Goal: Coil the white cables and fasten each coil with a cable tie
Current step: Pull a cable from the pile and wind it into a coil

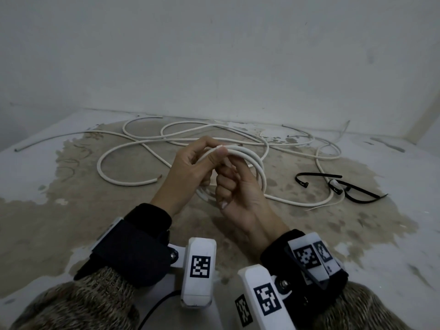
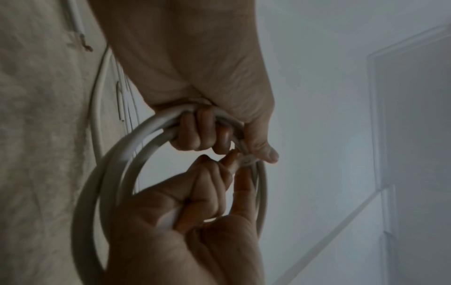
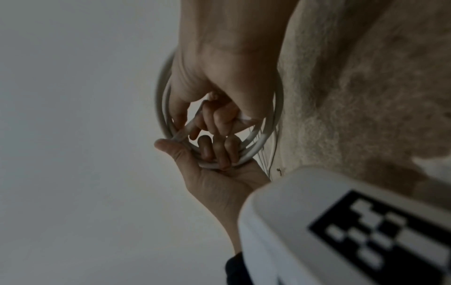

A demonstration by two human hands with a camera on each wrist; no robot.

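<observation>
A small coil of white cable (image 1: 258, 167) is held up above the floor between both hands. My left hand (image 1: 188, 167) grips the top of the coil, its fingers curled round the turns (image 2: 131, 146) and its thumb pressing the strands near a cut cable end (image 1: 219, 147). My right hand (image 1: 235, 189) is curled into a fist inside the loop. Its fingertips pinch the cable beside the left thumb (image 2: 266, 152). From the coil (image 3: 253, 150) the cable trails down to the floor. Two black cable ties (image 1: 319, 179) (image 1: 357, 191) lie on the floor to the right.
Several loose white cables (image 1: 142, 139) sprawl in loops over the stained concrete floor (image 1: 95, 210) ahead of my hands. A cut end (image 1: 158, 178) lies to the left. A pale wall (image 1: 214, 55) rises behind the cables.
</observation>
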